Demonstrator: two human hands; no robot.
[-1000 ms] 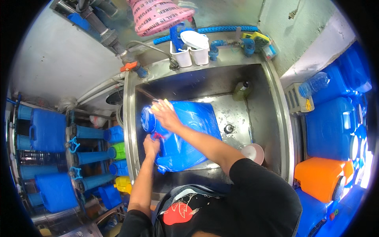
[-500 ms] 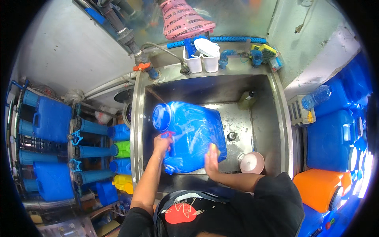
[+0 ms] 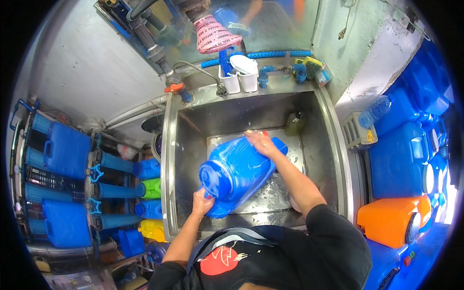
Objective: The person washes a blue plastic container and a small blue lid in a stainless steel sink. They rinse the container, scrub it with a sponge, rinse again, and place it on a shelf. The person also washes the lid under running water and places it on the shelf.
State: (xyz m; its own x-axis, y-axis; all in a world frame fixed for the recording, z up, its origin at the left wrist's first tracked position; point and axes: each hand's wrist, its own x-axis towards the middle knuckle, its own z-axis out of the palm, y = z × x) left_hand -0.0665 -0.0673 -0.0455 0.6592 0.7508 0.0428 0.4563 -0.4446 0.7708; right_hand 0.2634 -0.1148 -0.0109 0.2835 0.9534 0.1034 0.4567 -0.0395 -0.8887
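Note:
A large blue water jug (image 3: pixel 241 164), streaked with white suds, lies tilted in the steel sink (image 3: pixel 328 145), its round blue cap (image 3: pixel 212 178) toward the near left. My left hand (image 3: pixel 203 202) is closed round the jug's handle by the cap. On the jug's far side, my right hand (image 3: pixel 261 143) presses a yellow sponge (image 3: pixel 248 132), of which only an edge shows at the fingers. A small red patch lies beside these fingers; I cannot tell what it is. My right forearm mostly hides a pale pink bowl (image 3: pixel 294 204).
A bottle (image 3: pixel 295 123) stands in the sink's far right corner. White containers (image 3: pixel 229 82), an orange-handled valve (image 3: pixel 174 88) and sponges (image 3: pixel 309 65) line the back ledge. Blue filter housings (image 3: pixel 116 186) are at left; blue jugs (image 3: pixel 398 159) and an orange jug (image 3: pixel 389 222) at right.
The jug has turned, its cap swinging nearer me and its base away to the far right. My right hand moved from its near right side to its far side; my left hand shifted slightly nearer.

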